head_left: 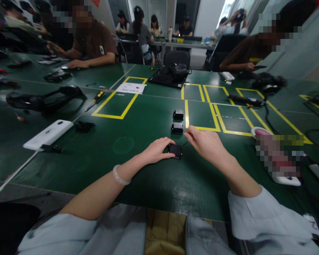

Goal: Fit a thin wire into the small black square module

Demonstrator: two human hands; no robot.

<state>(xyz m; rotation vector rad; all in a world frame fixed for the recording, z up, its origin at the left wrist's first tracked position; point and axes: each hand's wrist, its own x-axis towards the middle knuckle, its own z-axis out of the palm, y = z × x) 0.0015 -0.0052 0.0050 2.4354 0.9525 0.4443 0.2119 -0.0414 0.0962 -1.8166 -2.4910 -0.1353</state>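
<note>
A small flat black square part [175, 151] lies on the green table in front of me. My left hand [159, 150] is closed on its left side, thumb at the near edge and fingers at the far one. Pinched in my right hand [206, 143] is a thin dark rod [184, 144], its tip at the right side of the part; my fingers hide most of it, so its kind does not show. Just beyond stand two black blocks with grey tops, a nearer block [177, 128] and a farther block [178, 114].
Yellow tape frames [203, 129] mark the table [149, 191]. To the left are a white power strip [49, 134], a black plug [52, 148], a yellow-black screwdriver [98, 96] and a black headset frame [45, 99]. A black tray [162, 78] lies farther back. Several people sit beyond.
</note>
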